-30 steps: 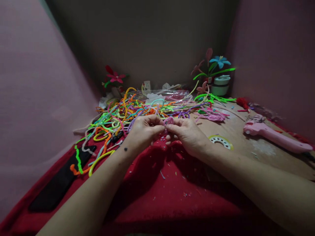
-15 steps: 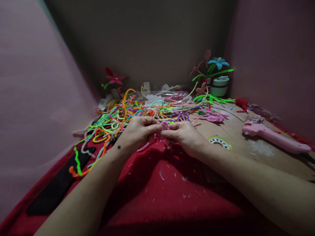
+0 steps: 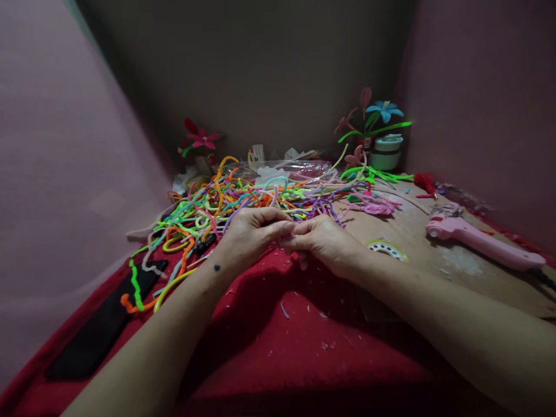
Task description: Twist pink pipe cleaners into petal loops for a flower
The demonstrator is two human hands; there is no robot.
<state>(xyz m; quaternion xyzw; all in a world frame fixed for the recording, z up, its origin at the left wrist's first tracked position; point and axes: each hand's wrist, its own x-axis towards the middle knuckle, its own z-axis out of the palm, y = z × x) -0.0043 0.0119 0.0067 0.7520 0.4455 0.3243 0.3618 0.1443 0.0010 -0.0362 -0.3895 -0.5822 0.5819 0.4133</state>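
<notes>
My left hand and my right hand meet fingertip to fingertip above the red cloth. Thumbs and fingers of both are pinched on a small pink pipe cleaner piece, now almost wholly covered by the fingers. Just beyond them spreads a tangled heap of coloured pipe cleaners. To the right of my hands, a bundle of pink pipe cleaners rests on a brown board.
On the board lie a tape roll and a pink glue gun. A black flat object is at left. Behind stand a pale pot, a blue flower and a red flower. Small clippings dot the cloth.
The fingertips have come closer together, and the pink piece that showed between them is now mostly hidden. A pink strand below my left hand no longer shows.
</notes>
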